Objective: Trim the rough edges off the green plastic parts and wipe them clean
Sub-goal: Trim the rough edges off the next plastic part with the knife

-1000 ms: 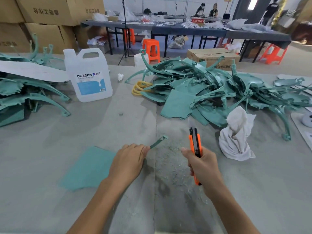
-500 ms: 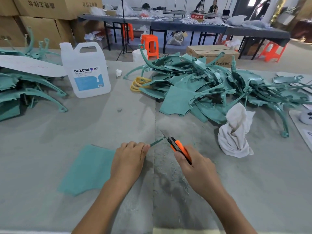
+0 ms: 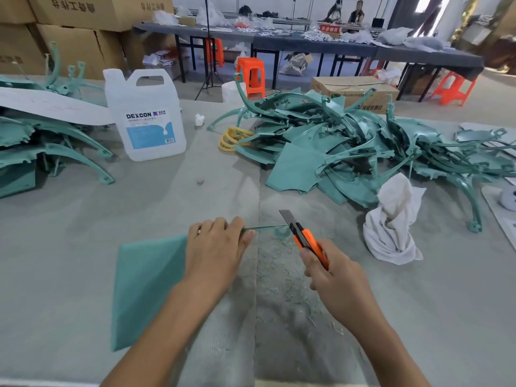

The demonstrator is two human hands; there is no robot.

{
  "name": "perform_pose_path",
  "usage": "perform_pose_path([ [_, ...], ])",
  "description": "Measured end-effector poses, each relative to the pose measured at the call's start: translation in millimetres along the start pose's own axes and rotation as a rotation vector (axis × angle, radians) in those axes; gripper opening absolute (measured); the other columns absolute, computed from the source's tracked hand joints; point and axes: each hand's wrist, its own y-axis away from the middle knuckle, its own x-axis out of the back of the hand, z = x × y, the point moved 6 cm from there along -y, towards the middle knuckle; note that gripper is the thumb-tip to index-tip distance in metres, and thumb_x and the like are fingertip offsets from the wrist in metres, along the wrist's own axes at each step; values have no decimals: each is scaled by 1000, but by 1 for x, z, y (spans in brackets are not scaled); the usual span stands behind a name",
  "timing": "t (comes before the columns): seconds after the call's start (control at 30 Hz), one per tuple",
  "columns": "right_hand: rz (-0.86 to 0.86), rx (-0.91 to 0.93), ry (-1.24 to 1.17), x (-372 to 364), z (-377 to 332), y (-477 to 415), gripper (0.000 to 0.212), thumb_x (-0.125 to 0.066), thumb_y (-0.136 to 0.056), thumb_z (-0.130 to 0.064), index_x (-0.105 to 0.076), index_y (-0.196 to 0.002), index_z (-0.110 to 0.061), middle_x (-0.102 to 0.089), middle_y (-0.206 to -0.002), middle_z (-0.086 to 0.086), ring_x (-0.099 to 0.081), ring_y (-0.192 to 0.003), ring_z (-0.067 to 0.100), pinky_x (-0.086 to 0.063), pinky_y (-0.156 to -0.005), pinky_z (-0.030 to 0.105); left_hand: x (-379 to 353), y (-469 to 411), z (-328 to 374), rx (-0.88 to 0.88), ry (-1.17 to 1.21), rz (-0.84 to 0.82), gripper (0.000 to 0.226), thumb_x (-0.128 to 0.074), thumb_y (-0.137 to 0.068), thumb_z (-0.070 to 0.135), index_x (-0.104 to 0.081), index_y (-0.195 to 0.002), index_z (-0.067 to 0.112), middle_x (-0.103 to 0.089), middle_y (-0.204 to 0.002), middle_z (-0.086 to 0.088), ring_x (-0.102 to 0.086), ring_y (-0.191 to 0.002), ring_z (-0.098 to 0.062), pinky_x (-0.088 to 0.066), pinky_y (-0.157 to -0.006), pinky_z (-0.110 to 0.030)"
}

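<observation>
My left hand (image 3: 216, 251) grips a green plastic part (image 3: 145, 286) near the table's front; its flat panel spreads left under my wrist and a thin arm sticks out to the right past my thumb. My right hand (image 3: 332, 277) holds an orange utility knife (image 3: 305, 241) with the blade out, and the blade lies against the tip of that thin arm. Pale green shavings (image 3: 282, 275) litter the felt between my hands. A white rag (image 3: 391, 222) lies crumpled to the right.
A big pile of green parts (image 3: 349, 143) fills the back right, another stack (image 3: 42, 141) sits at the far left. A white DEXCON jug (image 3: 148, 115) stands back left, beside yellow rings (image 3: 233, 138). Cardboard boxes (image 3: 81, 29), orange stools and work tables lie beyond.
My right hand swung the knife from upright down and left until the blade met the part's thin arm. My left hand turned the part so the arm lies level.
</observation>
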Motion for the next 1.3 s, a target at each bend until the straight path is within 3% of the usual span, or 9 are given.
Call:
perform_pose_path([
  [0.17,-53,46,125,-7,-10,6,20,-42,-103,-49,-50,-108,-31,-69,-82,-1,-66,-75,25,-54,-76,44,20,-2,6,-21,23,62,38,-31,-99,59,-50,-93,27,-49,-77,8,-44,-72,-17,-30,-63,-32],
  [0.27,-41,99,300,-17,-21,9,26,-36,-105,-51,-46,-124,-35,-65,-81,-6,-57,-73,25,-39,-67,39,24,-2,11,0,-5,61,37,-39,-100,59,-55,-95,27,-46,-77,9,-42,-73,-16,-27,-61,-30],
  [0.33,-24,64,365,-22,-19,6,30,-34,-106,-51,-44,-129,-34,-69,-90,-1,-59,-80,29,-33,-67,40,25,-1,13,16,-22,62,36,-41,-99,60,-55,-95,28,-47,-77,10,-43,-72,-15,-27,-60,-30],
  [0.47,-51,-58,430,-18,2,-5,36,-34,-107,-47,-45,-137,-30,-71,-110,8,-63,-100,37,-38,-74,40,34,3,8,55,-33,114,40,-38,-98,63,-56,-90,29,-52,-74,10,-46,-67,-14,-27,-54,-30],
  [0.53,-56,-109,419,-9,11,-6,34,-37,-107,-45,-49,-133,-26,-71,-114,9,-62,-104,37,-43,-81,41,43,2,2,78,-48,148,41,-37,-97,64,-56,-87,29,-53,-72,10,-43,-66,-15,-18,-49,-29],
  [0.77,23,79,216,-6,-30,2,21,-42,-104,-50,-52,-117,-36,-58,-70,-12,-63,-74,21,-45,-69,38,42,2,9,54,-53,105,40,-39,-96,65,-59,-91,30,-58,-78,11,-41,-69,-13,-12,-49,-26],
  [0.93,-67,-70,356,0,-7,-11,28,-40,-106,-45,-54,-121,-26,-68,-101,3,-61,-99,34,-43,-79,39,44,3,-1,57,-71,118,45,-34,-95,66,-60,-89,30,-58,-76,10,-46,-68,-14,-13,-49,-27],
  [1.17,37,90,-108,1,-10,-4,13,-42,-102,-55,-51,-107,-47,-69,-78,-13,-66,-65,8,-58,-67,43,29,-1,-14,17,158,91,56,-14,-96,66,-54,-88,28,-56,-70,6,-52,-64,-20,-25,-49,-31],
  [1.3,60,196,-271,3,-24,2,23,-39,-97,-63,-52,-115,-55,-67,-80,-8,-63,-59,13,-57,-60,44,13,4,-12,20,470,-27,63,-10,-89,72,-53,-84,27,-52,-60,5,-51,-59,-13,-34,-53,-31],
])
